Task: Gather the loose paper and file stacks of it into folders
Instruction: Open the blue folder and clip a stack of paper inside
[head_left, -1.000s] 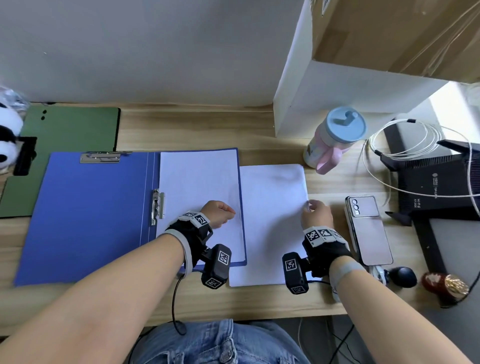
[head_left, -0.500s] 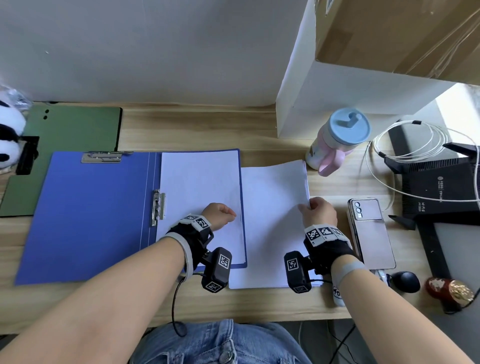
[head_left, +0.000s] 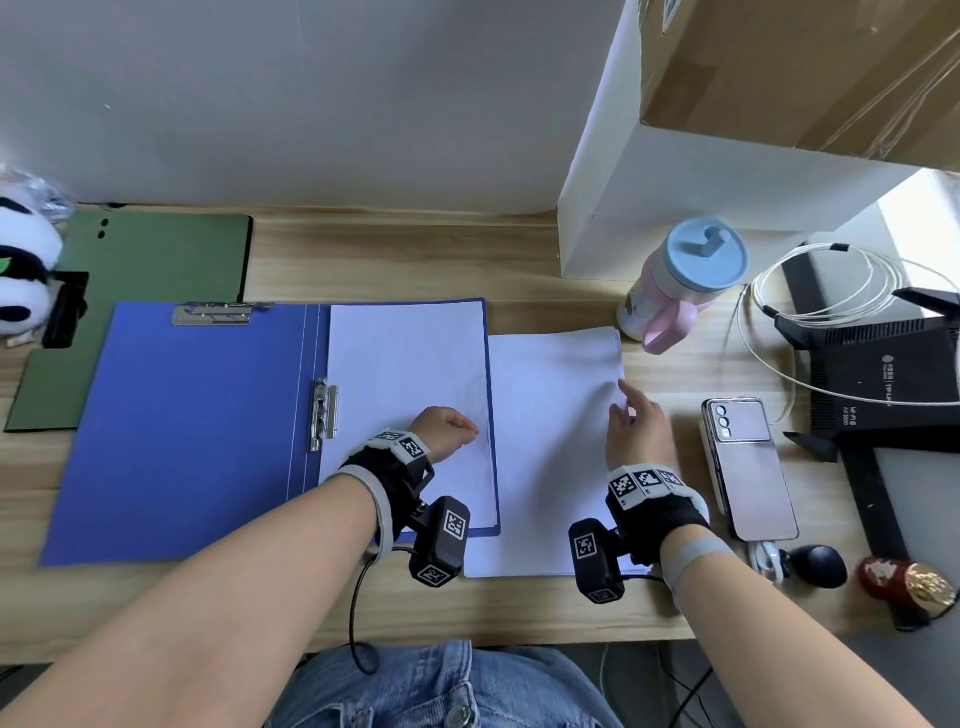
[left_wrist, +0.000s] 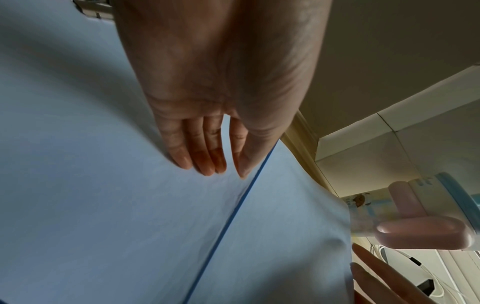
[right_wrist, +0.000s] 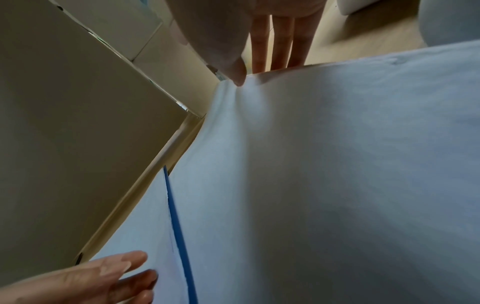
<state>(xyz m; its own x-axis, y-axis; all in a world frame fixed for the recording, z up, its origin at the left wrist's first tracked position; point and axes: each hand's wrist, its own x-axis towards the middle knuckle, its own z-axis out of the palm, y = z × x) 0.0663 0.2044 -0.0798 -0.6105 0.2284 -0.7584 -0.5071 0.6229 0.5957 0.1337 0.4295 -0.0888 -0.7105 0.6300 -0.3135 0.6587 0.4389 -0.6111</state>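
Observation:
An open blue folder (head_left: 197, 426) lies on the desk with white paper (head_left: 410, 374) filed in its right half. My left hand (head_left: 462, 428) rests on that paper near its right edge; in the left wrist view its fingers (left_wrist: 205, 162) press straight down on the sheet. A loose stack of white paper (head_left: 550, 441) lies just right of the folder. At the stack's right edge my right hand (head_left: 626, 400) pinches paper, thumb (right_wrist: 237, 78) on top and fingers underneath. That edge is raised slightly off the desk. A closed green folder (head_left: 140, 312) lies at the back left.
A pink and blue bottle (head_left: 680, 291) stands behind the loose stack, with a big cardboard box (head_left: 727, 182) behind it. A phone (head_left: 748, 467) lies close to my right hand. A black router (head_left: 883, 374) and coiled cable sit far right, a panda toy (head_left: 21, 270) far left.
My right hand has taken hold of the loose paper's right edge and lifted it off the desk. The left hand has stayed on the filed paper.

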